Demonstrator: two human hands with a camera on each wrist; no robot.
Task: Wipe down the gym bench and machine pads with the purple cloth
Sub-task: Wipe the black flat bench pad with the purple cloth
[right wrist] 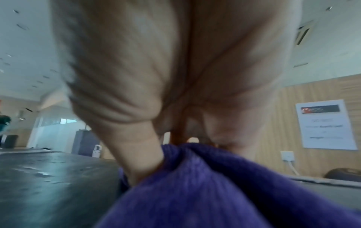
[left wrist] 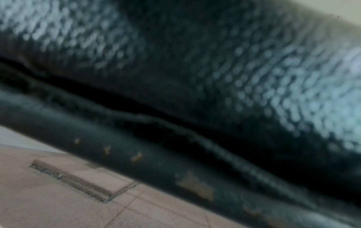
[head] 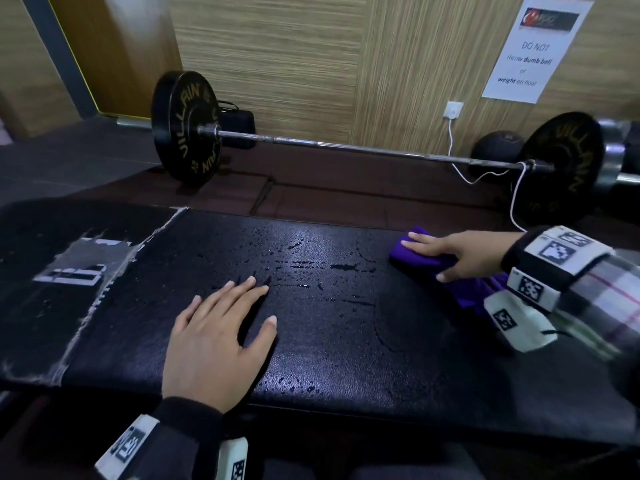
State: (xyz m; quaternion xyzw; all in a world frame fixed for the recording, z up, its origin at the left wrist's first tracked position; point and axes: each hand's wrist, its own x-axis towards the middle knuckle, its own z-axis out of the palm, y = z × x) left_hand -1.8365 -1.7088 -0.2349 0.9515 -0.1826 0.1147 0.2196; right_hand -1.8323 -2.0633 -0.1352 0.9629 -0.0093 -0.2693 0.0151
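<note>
A black padded gym bench (head: pixel 329 323) stretches across the head view, wet with droplets and streaks near its middle. My left hand (head: pixel 221 327) lies flat on the pad at the near side, fingers straight and spread. My right hand (head: pixel 453 251) presses the bunched purple cloth (head: pixel 422 258) onto the far right part of the pad, fingers straight on top and thumb at its near edge. In the right wrist view the purple cloth (right wrist: pixel 205 185) fills the lower frame under my palm (right wrist: pixel 156 69). The left wrist view shows only the blurred bench pad edge (left wrist: pixel 195 77).
A barbell (head: pixel 346 147) with black plates (head: pixel 185 126) lies on the floor behind the bench, along the wooden wall. A white cable (head: pixel 457 168) runs from a wall socket. A paper notice (head: pixel 535 50) hangs on the wall. The bench's left section (head: pixel 69 271) has torn, taped covering.
</note>
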